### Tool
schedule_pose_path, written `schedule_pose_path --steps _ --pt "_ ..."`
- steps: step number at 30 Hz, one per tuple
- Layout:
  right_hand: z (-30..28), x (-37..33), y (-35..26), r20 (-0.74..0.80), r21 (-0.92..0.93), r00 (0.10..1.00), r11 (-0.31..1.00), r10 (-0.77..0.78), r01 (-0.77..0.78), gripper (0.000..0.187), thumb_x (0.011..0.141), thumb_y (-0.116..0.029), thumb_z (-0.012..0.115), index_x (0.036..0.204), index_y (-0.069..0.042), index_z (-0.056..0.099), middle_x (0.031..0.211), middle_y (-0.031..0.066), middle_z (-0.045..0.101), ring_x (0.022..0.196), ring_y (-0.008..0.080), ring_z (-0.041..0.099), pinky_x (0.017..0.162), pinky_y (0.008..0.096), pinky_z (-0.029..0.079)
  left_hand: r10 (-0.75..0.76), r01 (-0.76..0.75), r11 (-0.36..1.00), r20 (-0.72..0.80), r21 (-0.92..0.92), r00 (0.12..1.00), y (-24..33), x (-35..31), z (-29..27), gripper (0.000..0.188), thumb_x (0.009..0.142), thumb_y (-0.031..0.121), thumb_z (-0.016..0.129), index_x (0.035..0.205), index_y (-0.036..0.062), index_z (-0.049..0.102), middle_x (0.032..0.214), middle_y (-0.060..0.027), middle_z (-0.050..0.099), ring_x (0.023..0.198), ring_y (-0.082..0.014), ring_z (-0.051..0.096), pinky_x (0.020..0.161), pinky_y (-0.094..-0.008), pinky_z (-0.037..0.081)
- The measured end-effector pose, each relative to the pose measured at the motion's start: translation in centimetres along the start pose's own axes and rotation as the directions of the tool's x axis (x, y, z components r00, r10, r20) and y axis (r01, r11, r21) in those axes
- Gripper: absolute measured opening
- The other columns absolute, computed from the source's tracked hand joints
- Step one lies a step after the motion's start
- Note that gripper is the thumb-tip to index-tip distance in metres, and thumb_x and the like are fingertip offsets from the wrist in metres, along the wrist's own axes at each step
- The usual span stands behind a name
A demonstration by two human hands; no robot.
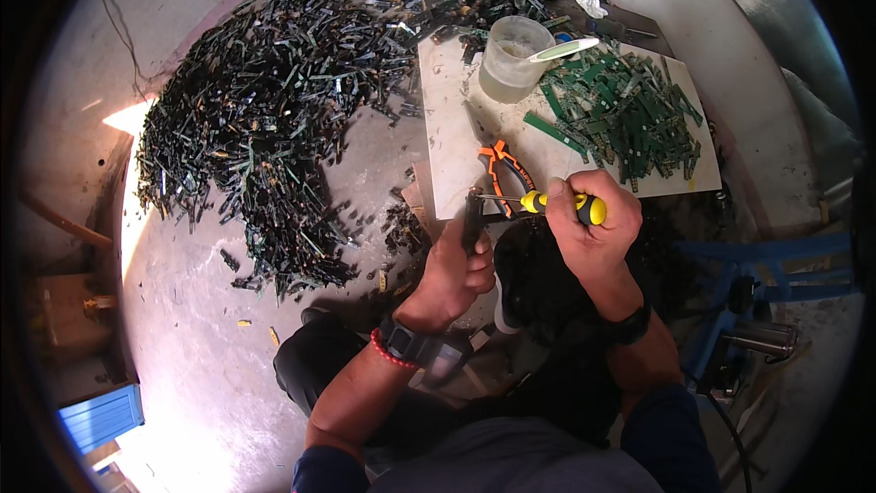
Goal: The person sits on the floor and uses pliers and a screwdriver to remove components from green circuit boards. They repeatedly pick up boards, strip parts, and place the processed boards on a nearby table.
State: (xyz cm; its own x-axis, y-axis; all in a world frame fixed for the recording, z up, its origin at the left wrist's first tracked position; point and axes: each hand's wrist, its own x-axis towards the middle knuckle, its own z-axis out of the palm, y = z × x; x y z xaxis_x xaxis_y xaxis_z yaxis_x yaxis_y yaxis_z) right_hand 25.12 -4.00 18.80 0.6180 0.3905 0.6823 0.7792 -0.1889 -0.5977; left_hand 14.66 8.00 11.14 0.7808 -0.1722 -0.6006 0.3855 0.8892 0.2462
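One screwdriver (531,203), right hand (598,224) | left hand (450,274), likely strip (473,222) | board edge (447,211) adjacent

Loads of mostly bare floor (205,342) left of the left hand (456,271), up to the dark pile (265,128). Ahead's tighter: screwdriver (534,202) and pliers (494,151) in the way, cup (511,68) behind them, green strips (630,114) crowding the right of the bench (447,110). Its left edge is passable though.

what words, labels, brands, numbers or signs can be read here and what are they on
Orange-and-black pliers: lettering on one handle, not copied out here.
Yellow-and-black screwdriver: no readable text.
Green strips: any markings are too small to read.
Nothing else legible.
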Motion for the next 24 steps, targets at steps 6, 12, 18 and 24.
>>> schedule_pose_path --steps 6,12,18,24 --pt "-0.1 -0.1 -0.2 0.006 0.025 0.999 0.999 0.036 -0.036 0.018 0.072 0.004 0.068 0.07 -0.002 0.051 0.051 0.0032 0.047 0.042 0.0091 0.042 0.04 0.0245 0.034 0.0 0.0 1.0 0.004 -0.003 1.0 0.1 -0.1 0.2 0.042 0.095 0.043 0.027 0.068 0.0136 0.039 0.051 0.0076 0.021 0.04 -0.0071 0.016 0.038 -0.023 0.017" --pt "-0.1 -0.4 -0.5 0.038 0.012 0.992 0.992 0.124 -0.125 0.015 0.076 0.001 0.068 0.072 -0.001 0.053 0.058 0.0013 0.051 0.05 0.0051 0.041 0.046 0.0211 0.036 0.002 -0.002 1.0 -0.013 0.002 1.0 0.0 0.0 0.1 0.043 0.096 0.045 0.028 0.068 0.0137 0.04 0.051 0.0075 0.022 0.04 -0.0072 0.016 0.038 -0.023 0.016" --pt "0.7 -0.3 -0.3 0.01 0.008 1.0 1.0 0.004 -0.004 0.017 0.074 0.003 0.068 0.071 -0.001 0.052 0.053 0.0007 0.047 0.045 0.0057 0.04 0.042 0.0222 0.034 0.011 -0.011 1.0 -0.02 0.003 1.0 -0.1 0.3 -0.1 0.044 0.095 0.047 0.028 0.068 0.014 0.039 0.051 0.0072 0.023 0.039 -0.0073 0.017 0.038 -0.0229 0.016" --pt "0.9 0.7 0.3 0.087 -0.026 0.991 0.994 0.105 -0.103 0.021 0.071 0.006 0.065 0.067 -0.003 0.046 0.049 0.0023 0.046 0.041 0.0073 0.044 0.041 0.0229 0.035 0.028 -0.027 0.999 -0.02 0.043 0.999 -0.2 0.3 0.2 0.045 0.095 0.049 0.028 0.068 0.0142 0.038 0.051 0.0072 0.022 0.039 -0.0072 0.016 0.038 -0.0227 0.015"
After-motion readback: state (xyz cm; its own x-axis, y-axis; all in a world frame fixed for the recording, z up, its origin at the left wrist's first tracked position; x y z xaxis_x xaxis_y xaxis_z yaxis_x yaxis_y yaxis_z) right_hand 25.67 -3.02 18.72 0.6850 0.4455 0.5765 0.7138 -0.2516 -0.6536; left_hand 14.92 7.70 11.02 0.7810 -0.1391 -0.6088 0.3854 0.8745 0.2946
